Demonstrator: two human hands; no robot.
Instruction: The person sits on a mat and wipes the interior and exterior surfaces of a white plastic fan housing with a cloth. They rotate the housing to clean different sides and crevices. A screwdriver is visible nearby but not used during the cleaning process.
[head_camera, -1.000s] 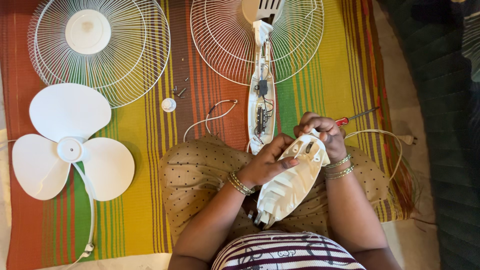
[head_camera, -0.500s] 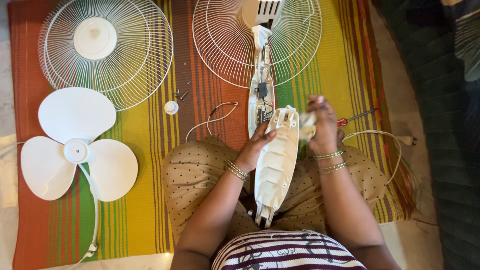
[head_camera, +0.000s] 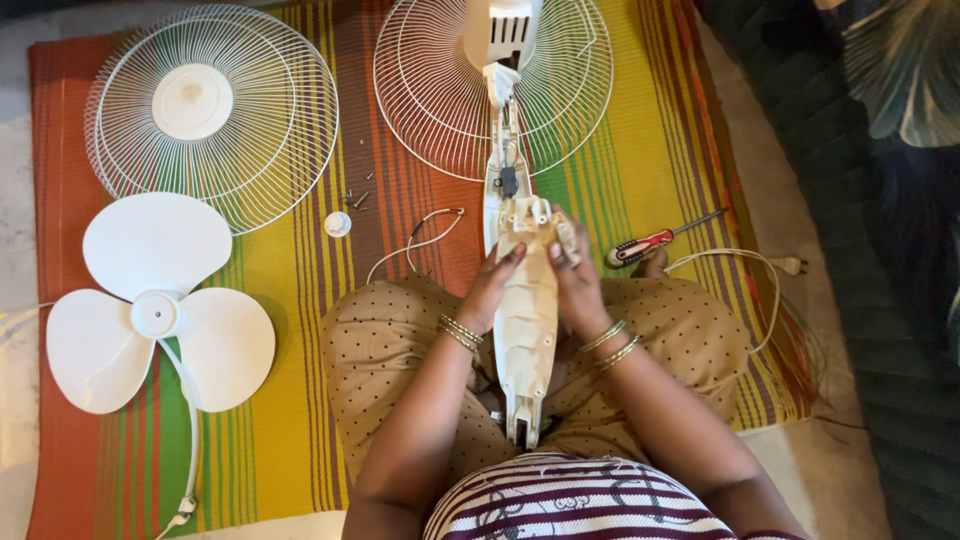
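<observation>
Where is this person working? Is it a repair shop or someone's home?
Probably a home floor rather than a shop: the person sits on a striped woven mat, with fan grilles, a white fan blade and a red-handled screwdriver laid around them, and no workbench.

Open mat (head_camera: 690, 150) right of the rear grille (head_camera: 430, 110) gives free passage down to the screwdriver (head_camera: 650, 243) and cord (head_camera: 740, 262). Left side crowded: front grille (head_camera: 130, 150), fan blade (head_camera: 110, 340), loose screws (head_camera: 357, 197), small cap (head_camera: 338, 224). Fan body (head_camera: 497, 190) blocks straight ahead of the knees; bare yellow strip between blade and left knee.
</observation>
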